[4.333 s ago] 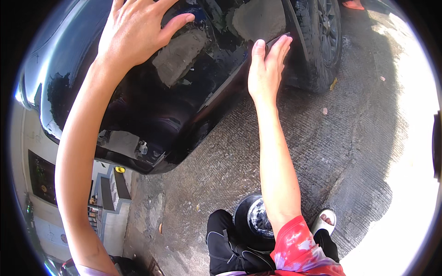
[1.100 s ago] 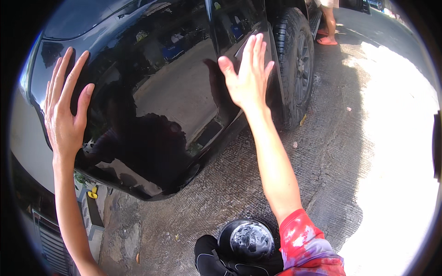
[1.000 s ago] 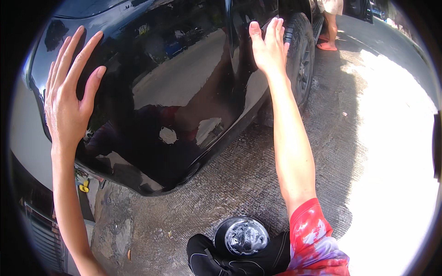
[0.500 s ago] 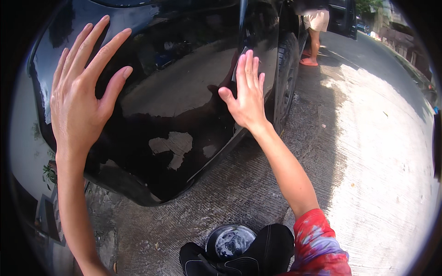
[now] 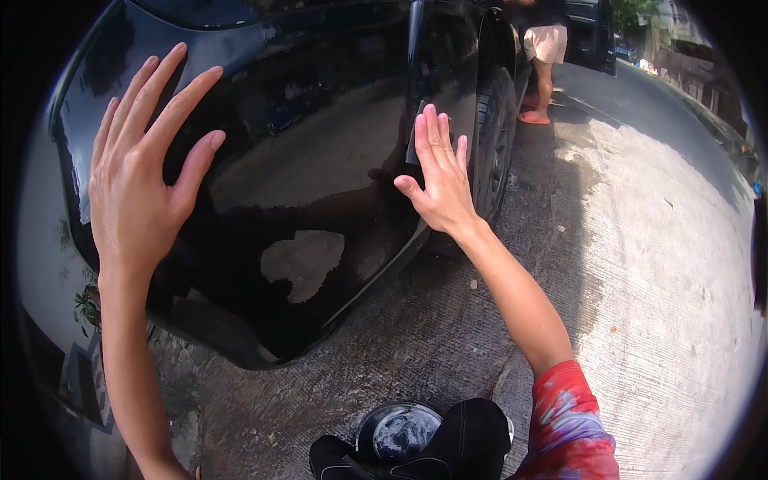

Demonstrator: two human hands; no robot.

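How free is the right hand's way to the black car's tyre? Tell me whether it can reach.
Probably yes: the right hand is just left of the car tyre, with no separate object visible between them; a thin dark piece seems to lie under its fingers.

Your left hand is before the left part of the car and your right hand before its right part, short of the car's wheel, with a thin flat piece showing along the left of that hand's fingers. On the car's near side, a basin lies between your knees, while the ground runs on to the car's right. Farther along the car's right side another person stands, and a plant lies left of the car.
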